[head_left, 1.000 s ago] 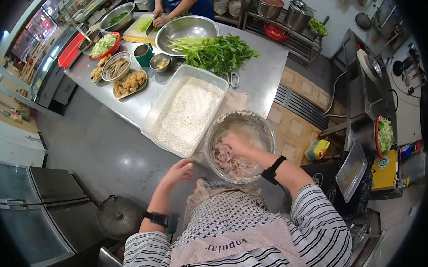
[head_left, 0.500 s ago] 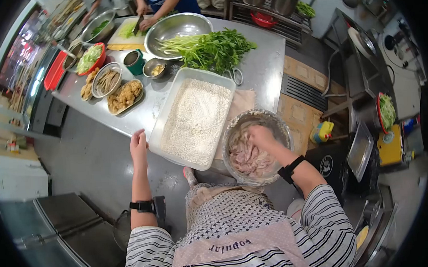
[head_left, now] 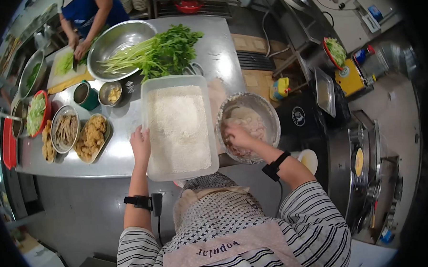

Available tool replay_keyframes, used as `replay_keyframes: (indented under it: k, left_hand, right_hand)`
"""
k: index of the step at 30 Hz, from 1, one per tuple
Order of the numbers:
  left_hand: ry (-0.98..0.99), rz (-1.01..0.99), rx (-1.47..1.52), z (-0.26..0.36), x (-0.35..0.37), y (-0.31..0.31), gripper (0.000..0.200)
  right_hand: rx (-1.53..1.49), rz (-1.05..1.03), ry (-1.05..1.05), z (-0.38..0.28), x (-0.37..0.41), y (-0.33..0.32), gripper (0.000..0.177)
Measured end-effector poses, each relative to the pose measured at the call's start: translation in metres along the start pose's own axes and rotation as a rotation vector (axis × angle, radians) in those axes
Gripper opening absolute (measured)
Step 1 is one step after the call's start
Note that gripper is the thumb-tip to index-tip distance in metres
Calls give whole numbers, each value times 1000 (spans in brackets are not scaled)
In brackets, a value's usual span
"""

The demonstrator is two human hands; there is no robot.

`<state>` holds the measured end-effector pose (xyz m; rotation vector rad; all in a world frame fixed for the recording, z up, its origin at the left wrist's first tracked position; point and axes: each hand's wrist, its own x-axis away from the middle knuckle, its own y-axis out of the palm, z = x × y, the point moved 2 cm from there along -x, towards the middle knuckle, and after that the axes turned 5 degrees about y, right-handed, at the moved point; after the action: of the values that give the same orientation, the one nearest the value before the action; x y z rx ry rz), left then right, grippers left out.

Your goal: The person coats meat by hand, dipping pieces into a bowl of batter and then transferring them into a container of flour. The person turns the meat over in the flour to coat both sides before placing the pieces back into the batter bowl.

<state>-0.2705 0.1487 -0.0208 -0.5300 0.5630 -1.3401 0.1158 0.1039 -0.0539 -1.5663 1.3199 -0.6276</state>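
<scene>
A rectangular translucent tub (head_left: 207, 134) of off-white coarse flour or crumbs (head_left: 179, 130) stands before me at the table's front edge. My left hand (head_left: 140, 142) is beside its left wall, fingers loosely stretched and apart, fingertips close to the side. Right of the tub is a round metal bowl (head_left: 272, 116), its rim smeared with pale batter. It holds pale pink raw meat (head_left: 256, 129) in a whitish coating. My right hand (head_left: 239, 135) reaches down into the bowl, fingers curled into the meat at its left side, the fingertips hidden.
Behind the tub, celery (head_left: 167, 47) hangs over a large steel bowl (head_left: 96, 62). Fried pieces (head_left: 91, 138), a bowl of brown strips (head_left: 65, 128) and a green mug (head_left: 92, 98) stand left. Across the table, a person in a blue apron (head_left: 82, 15) cuts greens with a knife (head_left: 74, 61).
The view has turned, so the tub appears straighter. My left hand has come closer to the tub's side. My right hand has moved to the bowl's left side, still in the meat.
</scene>
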Motion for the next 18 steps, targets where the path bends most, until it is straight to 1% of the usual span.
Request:
replay_keyframes:
  k: [1, 2, 3, 4, 6, 7, 8, 10, 11, 12, 14, 15, 16, 18]
  left_hand:
    - [5, -14, 5, 1, 1, 0, 39]
    - [-42, -19, 29, 1, 1, -2, 40]
    - [-94, -18, 50, 1, 2, -2, 40]
    - [-98, -14, 46, 4, 4, -3, 40]
    - [-114, -7, 36, 11, 3, -7, 41]
    - [-110, -4, 23, 15, 3, -9, 41]
    - [-113, 12, 16, 19, 4, -10, 42]
    - [-111, 27, -2, 18, 4, -9, 43]
    - [-97, 40, -31, 15, 4, -6, 43]
    - [-81, 45, -58, 14, 4, -6, 43]
    - [-97, 28, -41, 11, 3, -5, 44]
    - [-122, 27, -22, 11, 4, -4, 46]
    - [-118, 17, -14, 8, 5, -2, 46]
    - [-106, 13, -12, 3, 3, -2, 46]
  right_hand:
    - [-70, -177, 26, -12, 8, -10, 22]
    - [-144, -353, 44, -20, 9, -20, 19]
    - [-125, -494, 166, -17, 6, -32, 19]
    - [-128, -496, 161, -13, 0, -43, 19]
    - [-39, -430, 650, 8, -13, -55, 21]
    - [-99, -287, 659, 20, -19, -47, 25]
    - [-112, -284, 657, 28, -19, -32, 25]
    - [0, -113, 245, 11, -29, -13, 26]
    - [31, -202, 199, 1, -28, -6, 27]
    - [22, -200, 215, -4, -29, -1, 27]
    - [41, -291, 196, -2, -31, 0, 26]
    - [45, -248, 206, 14, -32, 2, 25]
    - [53, -248, 217, 30, -31, 0, 25]
    - [-51, -144, 496, 63, -32, -14, 17]
